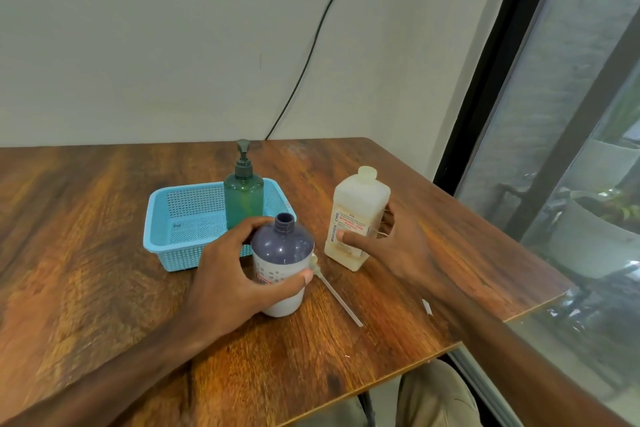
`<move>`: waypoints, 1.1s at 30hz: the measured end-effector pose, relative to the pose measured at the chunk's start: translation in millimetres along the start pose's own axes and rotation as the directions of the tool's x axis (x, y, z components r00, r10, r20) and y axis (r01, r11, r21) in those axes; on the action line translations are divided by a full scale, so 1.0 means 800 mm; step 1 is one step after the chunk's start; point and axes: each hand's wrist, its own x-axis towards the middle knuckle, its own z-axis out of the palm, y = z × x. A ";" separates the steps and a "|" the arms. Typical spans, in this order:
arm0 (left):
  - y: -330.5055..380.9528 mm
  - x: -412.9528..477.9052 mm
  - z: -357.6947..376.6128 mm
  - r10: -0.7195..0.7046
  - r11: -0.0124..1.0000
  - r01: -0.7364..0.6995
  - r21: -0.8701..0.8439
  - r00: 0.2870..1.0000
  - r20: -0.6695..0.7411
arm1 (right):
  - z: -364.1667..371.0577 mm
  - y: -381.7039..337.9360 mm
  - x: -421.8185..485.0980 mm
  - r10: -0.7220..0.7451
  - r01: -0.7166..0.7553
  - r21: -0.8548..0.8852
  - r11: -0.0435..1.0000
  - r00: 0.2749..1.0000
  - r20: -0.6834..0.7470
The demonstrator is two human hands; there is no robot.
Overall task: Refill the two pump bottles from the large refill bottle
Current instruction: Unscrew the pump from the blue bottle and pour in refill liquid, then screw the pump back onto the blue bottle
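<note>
With the left hand (235, 263) wrapped round the open purple bottle (282, 253) at table centre, the right hand (388, 246), clasping the capped refill bottle (356, 215) at three o'clock, should uncap before tipping

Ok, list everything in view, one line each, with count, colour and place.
Table: one, brown wood, fills the foreground.
Basket: one, light blue, centre of table.
Green pump bottle: one, pump on, standing at the basket's right end.
Purple-topped bottle: one, white lower body, neck open, in front of basket.
Pump tube: one, pale, lying on table.
Refill bottle: one, off-white, capped, right of basket.
Cable: one, black, on wall.
Left hand: grips purple-topped bottle.
Right hand: wraps refill bottle.
</note>
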 end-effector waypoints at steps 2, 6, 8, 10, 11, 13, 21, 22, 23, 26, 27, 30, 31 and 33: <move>0.001 0.000 -0.001 0.004 1.000 -0.004 0.000 1.000 0.002 | 0.002 0.001 -0.006 0.038 -0.038 0.021 0.999 0.999 0.009; -0.002 0.001 -0.002 -0.001 1.000 0.001 0.002 1.000 0.017 | -0.003 -0.002 -0.039 0.085 -0.060 0.122 0.991 0.974 -0.208; -0.004 0.001 -0.002 -0.005 1.000 0.004 0.012 1.000 0.024 | -0.003 -0.008 -0.061 0.025 0.025 0.142 0.990 0.939 -0.342; -0.005 0.001 -0.002 -0.007 1.000 0.007 0.012 1.000 0.027 | 0.004 -0.019 -0.080 -0.066 0.116 0.122 0.986 0.933 -0.354; -0.004 0.001 -0.002 -0.006 1.000 0.006 0.009 1.000 0.026 | 0.009 -0.025 -0.085 -0.102 0.140 0.106 0.984 0.947 -0.304; -0.002 0.001 -0.001 0.001 1.000 -0.001 0.001 1.000 0.020 | 0.023 -0.036 -0.087 -0.163 0.168 0.027 0.985 0.978 -0.129; -0.003 0.001 -0.002 0.018 1.000 -0.018 -0.014 1.000 0.012 | 0.066 -0.060 -0.048 -0.154 0.229 -0.240 0.943 0.943 0.295; -0.003 0.001 -0.003 0.020 1.000 -0.019 -0.014 1.000 0.013 | 0.067 -0.062 -0.047 -0.133 0.215 -0.260 0.941 0.945 0.300; -0.004 0.001 -0.002 0.021 1.000 -0.021 -0.012 1.000 0.014 | 0.067 -0.063 -0.046 -0.117 0.208 -0.282 0.937 0.945 0.305; -0.005 0.000 -0.002 0.020 1.000 -0.020 -0.022 1.000 0.010 | 0.060 -0.059 -0.051 -0.088 0.181 -0.312 0.933 0.953 0.290; -0.005 0.000 -0.001 0.019 1.000 -0.018 -0.024 1.000 0.010 | 0.055 -0.056 -0.053 -0.103 0.182 -0.294 0.938 0.959 0.263; -0.006 0.000 0.001 0.014 1.000 -0.014 -0.023 1.000 0.001 | 0.033 -0.062 -0.053 -0.163 0.181 -0.181 0.967 0.981 0.110; -0.007 -0.001 0.001 0.009 1.000 -0.009 -0.028 1.000 0.001 | 0.024 -0.071 -0.051 -0.172 0.179 -0.111 0.978 0.983 0.067; -0.008 0.000 0.003 0.000 0.999 0.000 -0.038 1.000 0.008 | 0.005 -0.095 -0.046 -0.212 0.212 0.012 0.977 0.977 0.034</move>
